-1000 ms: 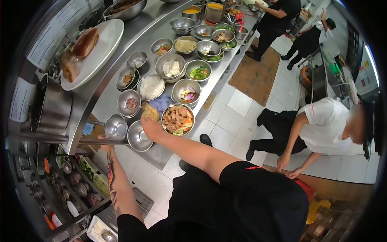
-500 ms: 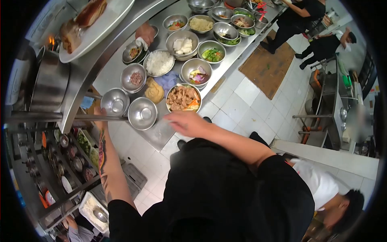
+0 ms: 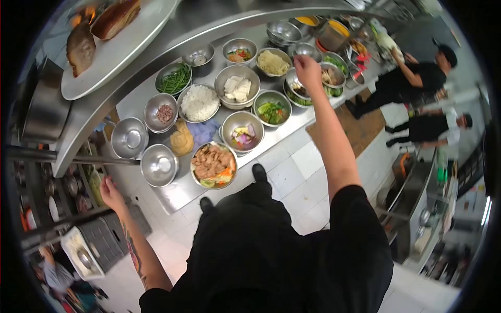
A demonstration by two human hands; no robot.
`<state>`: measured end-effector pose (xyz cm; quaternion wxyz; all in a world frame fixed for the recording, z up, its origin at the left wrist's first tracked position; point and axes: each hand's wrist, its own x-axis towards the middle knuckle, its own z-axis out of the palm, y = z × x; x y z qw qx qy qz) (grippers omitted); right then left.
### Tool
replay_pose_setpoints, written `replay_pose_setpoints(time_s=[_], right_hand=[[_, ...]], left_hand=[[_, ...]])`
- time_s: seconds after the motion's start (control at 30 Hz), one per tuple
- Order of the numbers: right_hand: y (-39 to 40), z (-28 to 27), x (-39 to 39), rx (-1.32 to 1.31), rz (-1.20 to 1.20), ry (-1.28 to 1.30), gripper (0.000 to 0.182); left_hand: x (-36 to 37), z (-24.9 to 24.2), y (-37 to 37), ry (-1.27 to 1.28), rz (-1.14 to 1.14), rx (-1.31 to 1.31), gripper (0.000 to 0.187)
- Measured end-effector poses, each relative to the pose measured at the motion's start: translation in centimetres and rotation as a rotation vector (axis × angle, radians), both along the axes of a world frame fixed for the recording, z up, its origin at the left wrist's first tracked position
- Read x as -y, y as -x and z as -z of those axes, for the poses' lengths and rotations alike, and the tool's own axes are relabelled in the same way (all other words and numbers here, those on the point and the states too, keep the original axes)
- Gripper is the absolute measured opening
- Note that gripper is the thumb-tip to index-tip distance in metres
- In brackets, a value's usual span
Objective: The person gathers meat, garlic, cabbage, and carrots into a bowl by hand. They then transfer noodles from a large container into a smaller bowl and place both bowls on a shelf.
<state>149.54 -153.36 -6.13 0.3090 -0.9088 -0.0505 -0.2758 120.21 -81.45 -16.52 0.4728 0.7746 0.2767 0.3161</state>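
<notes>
The right hand (image 3: pixel 307 70) is stretched far across the steel counter (image 3: pixel 172 195), its fingers bunched downward over a small steel bowl of dark pieces (image 3: pixel 297 89); whether anything is pinched between the fingertips cannot be told. That bowl lies directly beneath the fingertips, between the bowl of noodles (image 3: pixel 273 62) and the bowl of green vegetables (image 3: pixel 272 111). The left hand (image 3: pixel 110 192) is held low at the near edge of the counter, its fingers loosely curled and nothing seen in them, just below an empty steel bowl (image 3: pixel 159 165). Many steel bowls are set out on the counter, among them white rice (image 3: pixel 198 102), white cubes (image 3: pixel 237 87) and a meat and vegetable mix (image 3: pixel 213 164). A large white plate with cooked meat (image 3: pixel 112 44) is seen on the shelf above. The floor is laid with pale tiles (image 3: pixel 292 169), and two other people in black (image 3: pixel 412 83) are seen farther along the counter.
</notes>
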Motion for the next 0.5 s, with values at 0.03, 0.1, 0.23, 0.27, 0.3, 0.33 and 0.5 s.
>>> replay_pose_setpoints(time_s=[0.03, 0.1, 0.23, 0.27, 0.3, 0.33, 0.5], right_hand=[[-5.0, 1.7, 1.3, 0.050, 0.001, 0.129, 0.025], [-13.8, 5.7, 4.0, -0.296, 0.059, 0.465, 0.033], [-25.0, 13.6, 6.4, -0.754, -0.259, 0.957, 0.041], [-26.0, 15.5, 7.0, -0.696, -0.224, 0.767, 0.034], [-26.3, 16.6, 7.3, -0.626, -0.213, 0.583, 0.032], [-26.3, 16.2, 6.6, -0.706, -0.232, 0.499, 0.030], [-24.9, 13.4, 5.7, -0.403, -0.192, 0.481, 0.031]], left_hand=[[2.1, 0.1, 2.3, 0.005, -0.033, 0.036, 0.031], [7.8, 0.5, 6.9, 0.007, -0.151, 0.048, 0.029], [21.6, -0.4, 11.3, 0.213, -0.174, -0.159, 0.031], [24.6, 0.2, 11.6, 0.270, -0.121, -0.202, 0.033], [27.8, -0.1, 11.4, 0.320, -0.047, -0.269, 0.038], [32.5, -0.2, 10.9, 0.508, 0.075, -0.344, 0.042], [39.0, 1.1, 7.2, 0.879, 0.139, -0.348, 0.040]])
